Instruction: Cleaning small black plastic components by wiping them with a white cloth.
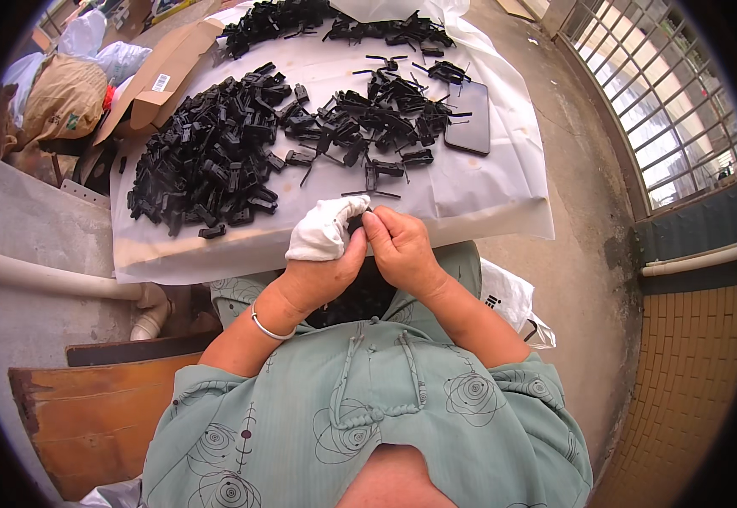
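Observation:
At the table's near edge, my two hands are closed together around a small black plastic part (355,223), mostly hidden by the fingers. A white cloth glove covers the fingers of my left hand (322,245), whose bare thumb presses against the part. From the other side, my right hand (404,250) pinches it between thumb and bent fingers. Just beyond lie loose black parts (384,172) with thin protruding strips. To their left spreads a large heap of black plastic pieces (207,152).
White sheeting (462,199) covers the table. A dark phone (468,118) lies at the right, with more black parts (275,25) along the far side. A cardboard box (161,76) and stuffed bags (68,93) stand left. A pipe (55,273) runs along the left wall.

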Tool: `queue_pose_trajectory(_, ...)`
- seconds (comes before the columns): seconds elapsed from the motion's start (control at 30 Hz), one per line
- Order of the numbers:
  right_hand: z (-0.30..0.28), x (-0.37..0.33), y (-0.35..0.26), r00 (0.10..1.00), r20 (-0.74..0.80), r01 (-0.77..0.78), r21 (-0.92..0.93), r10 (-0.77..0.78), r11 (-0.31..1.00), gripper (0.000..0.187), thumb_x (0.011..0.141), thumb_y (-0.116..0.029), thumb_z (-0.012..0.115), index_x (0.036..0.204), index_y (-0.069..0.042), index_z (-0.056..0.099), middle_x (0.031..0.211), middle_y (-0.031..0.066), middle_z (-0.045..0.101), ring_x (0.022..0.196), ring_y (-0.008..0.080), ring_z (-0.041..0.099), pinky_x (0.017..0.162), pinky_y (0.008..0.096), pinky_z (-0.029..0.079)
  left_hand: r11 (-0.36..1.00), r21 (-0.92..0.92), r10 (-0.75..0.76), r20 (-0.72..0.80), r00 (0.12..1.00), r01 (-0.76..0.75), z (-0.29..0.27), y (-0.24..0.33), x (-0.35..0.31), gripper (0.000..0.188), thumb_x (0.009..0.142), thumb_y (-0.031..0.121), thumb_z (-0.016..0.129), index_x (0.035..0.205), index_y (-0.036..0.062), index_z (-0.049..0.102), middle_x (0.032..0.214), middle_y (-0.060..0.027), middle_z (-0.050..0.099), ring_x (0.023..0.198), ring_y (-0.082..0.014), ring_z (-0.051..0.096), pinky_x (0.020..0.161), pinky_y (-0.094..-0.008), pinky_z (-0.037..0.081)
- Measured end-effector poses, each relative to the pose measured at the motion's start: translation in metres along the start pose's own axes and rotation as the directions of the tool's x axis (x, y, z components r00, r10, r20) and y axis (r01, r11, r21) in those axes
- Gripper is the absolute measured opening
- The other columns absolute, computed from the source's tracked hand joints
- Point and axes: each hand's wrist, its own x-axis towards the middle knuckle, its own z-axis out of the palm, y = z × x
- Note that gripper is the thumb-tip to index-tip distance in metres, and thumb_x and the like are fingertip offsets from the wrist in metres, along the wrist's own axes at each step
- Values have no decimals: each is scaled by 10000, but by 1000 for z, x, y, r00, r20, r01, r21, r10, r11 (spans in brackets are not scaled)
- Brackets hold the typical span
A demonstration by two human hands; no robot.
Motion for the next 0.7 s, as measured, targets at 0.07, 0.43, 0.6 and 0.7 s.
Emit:
queue_pose_trajectory(0.07, 6, -3, 4, 998, -35, -39, 81, 42, 996, 260, 923, -143, 493, 706, 0, 479, 566, 42, 407, 528, 130, 346, 489, 297, 337, 1000, 2, -5, 14, 1000, 5, 0, 1, -4, 250, 738, 61, 601, 978, -5, 597, 880, -176, 610, 834, -338, 583, 749, -368, 470)
queue_pose_trajectory(0.43, -21, -4, 5, 972, 229, -28, -84, 47, 996, 188, 794, -79, 633, 970, -15, 616, 659, 59, 533, 587, 133, 482, 564, 264, 417, 610, -611, -393, 320, 862, 505, -25, 3, 3, 386, 888, 84, 534, 1239, 26, 384, 925, -26, 572, 674, -55, 474, 602, -200, 436)
queue_pose_trajectory(0.6, -24, -1, -2, 954, 72, 295, -66, -291, 953, 125, 762, -15, 644, 887, -21, 636, 733, 94, 613, 662, 198, 594, 579, 274, 453, 683, -577, -357, 270, 894, 447, -19, -3, 1, 332, 908, 96, 479, 1226, 26, 417, 902, -30, 568, 588, -41, 436, 517, -185, 403)
queue_pose_trajectory(0.7, -25, 2, -4, 944, 47, 327, -15, -326, 945, 137, 750, 12, 647, 882, -23, 634, 727, 84, 609, 631, 188, 579, 558, 270, 448, 793, -465, -278, 298, 913, 393, -19, -2, 1, 327, 907, 83, 429, 1228, 22, 423, 879, -31, 554, 594, -45, 442, 518, -192, 406)
